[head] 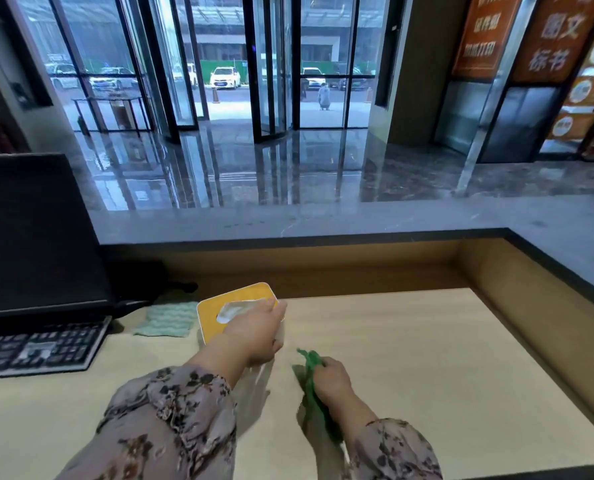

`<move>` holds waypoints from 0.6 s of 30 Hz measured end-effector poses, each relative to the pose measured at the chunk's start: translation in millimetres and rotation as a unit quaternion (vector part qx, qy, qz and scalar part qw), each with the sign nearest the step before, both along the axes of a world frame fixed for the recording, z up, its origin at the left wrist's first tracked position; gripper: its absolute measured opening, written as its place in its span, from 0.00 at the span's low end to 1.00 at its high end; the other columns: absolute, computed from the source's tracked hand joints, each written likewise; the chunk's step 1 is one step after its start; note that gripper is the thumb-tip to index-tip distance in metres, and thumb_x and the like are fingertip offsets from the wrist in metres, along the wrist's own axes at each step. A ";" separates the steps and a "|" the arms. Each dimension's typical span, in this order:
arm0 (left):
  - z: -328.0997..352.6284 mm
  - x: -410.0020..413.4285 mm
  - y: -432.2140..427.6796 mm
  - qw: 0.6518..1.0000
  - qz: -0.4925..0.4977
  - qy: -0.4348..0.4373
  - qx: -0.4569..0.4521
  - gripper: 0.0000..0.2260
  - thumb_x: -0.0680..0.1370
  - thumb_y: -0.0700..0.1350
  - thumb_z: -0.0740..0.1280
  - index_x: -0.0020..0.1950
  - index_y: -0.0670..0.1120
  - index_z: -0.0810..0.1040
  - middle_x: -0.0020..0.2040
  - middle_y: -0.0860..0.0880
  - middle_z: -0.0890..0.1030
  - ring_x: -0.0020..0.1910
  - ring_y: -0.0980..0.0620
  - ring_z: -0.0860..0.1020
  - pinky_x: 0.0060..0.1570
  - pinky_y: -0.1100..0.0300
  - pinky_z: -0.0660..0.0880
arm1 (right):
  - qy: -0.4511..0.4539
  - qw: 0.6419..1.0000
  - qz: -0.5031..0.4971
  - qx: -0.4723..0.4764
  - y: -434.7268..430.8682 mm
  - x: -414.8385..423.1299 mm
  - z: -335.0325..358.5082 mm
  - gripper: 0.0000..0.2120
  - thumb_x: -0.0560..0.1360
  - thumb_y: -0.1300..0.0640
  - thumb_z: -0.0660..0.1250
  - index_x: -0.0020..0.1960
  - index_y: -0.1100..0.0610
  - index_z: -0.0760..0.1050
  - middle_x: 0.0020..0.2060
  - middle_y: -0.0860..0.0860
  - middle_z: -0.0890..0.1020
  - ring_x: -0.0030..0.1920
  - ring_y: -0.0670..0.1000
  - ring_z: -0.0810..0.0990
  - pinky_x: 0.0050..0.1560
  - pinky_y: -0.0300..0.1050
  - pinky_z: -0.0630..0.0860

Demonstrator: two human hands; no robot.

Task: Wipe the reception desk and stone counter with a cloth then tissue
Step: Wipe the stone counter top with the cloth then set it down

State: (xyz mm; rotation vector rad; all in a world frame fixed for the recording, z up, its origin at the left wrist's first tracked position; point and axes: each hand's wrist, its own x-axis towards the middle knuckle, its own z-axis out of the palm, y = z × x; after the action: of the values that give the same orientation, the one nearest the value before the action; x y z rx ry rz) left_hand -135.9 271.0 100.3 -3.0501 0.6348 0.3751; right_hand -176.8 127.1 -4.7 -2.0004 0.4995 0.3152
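My left hand (257, 336) grips the near right side of a yellow-topped tissue box (212, 315), which is tilted up off the pale wooden reception desk (410, 358). A white tissue shows in the box's slot. To the right, my right hand (332, 377) is closed on a green cloth (311, 362) that trails down along my forearm and rests on the desk. The grey stone counter (323, 216) runs along the far side and bends round to the right.
A light teal cloth (167, 320) lies left of the box. A black keyboard (36, 348) and the back of a dark monitor (29, 230) stand at the left. A raised wooden wall borders the desk at the back and right.
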 end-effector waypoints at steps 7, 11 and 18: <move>24.8 40.1 17.5 0.996 0.059 -0.033 -0.057 0.34 0.80 0.51 0.62 0.79 0.49 0.46 0.80 0.47 0.49 0.78 0.48 0.50 0.74 0.50 0.60 | -0.002 0.932 -0.179 0.316 -40.2 63.4 91.9 0.10 0.77 0.66 0.56 0.44 0.66 0.75 0.37 0.62 0.78 0.34 0.58 0.76 0.38 0.50 0.75; 34.6 62.9 31.7 0.991 0.100 -0.059 -0.062 0.36 0.79 0.53 0.65 0.80 0.48 0.47 0.80 0.47 0.51 0.78 0.48 0.51 0.75 0.52 0.57 | -0.073 0.923 -0.163 0.342 -50.1 102.7 151.2 0.10 0.78 0.64 0.57 0.43 0.64 0.75 0.35 0.60 0.77 0.33 0.57 0.76 0.36 0.48 0.74; 35.4 103.3 44.5 0.975 0.174 -0.105 -0.090 0.35 0.79 0.53 0.64 0.79 0.48 0.48 0.80 0.48 0.50 0.78 0.49 0.49 0.75 0.54 0.52 | -0.216 0.970 -0.084 0.072 -53.8 212.2 187.8 0.19 0.79 0.63 0.50 0.65 0.59 0.72 0.54 0.58 0.78 0.45 0.57 0.76 0.42 0.47 0.70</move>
State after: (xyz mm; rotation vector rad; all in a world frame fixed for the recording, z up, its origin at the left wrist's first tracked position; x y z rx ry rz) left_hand -32.6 315.5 135.7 -3.3101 0.1285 -0.0110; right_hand 35.5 73.3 183.1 -1.8019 0.3505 -0.1849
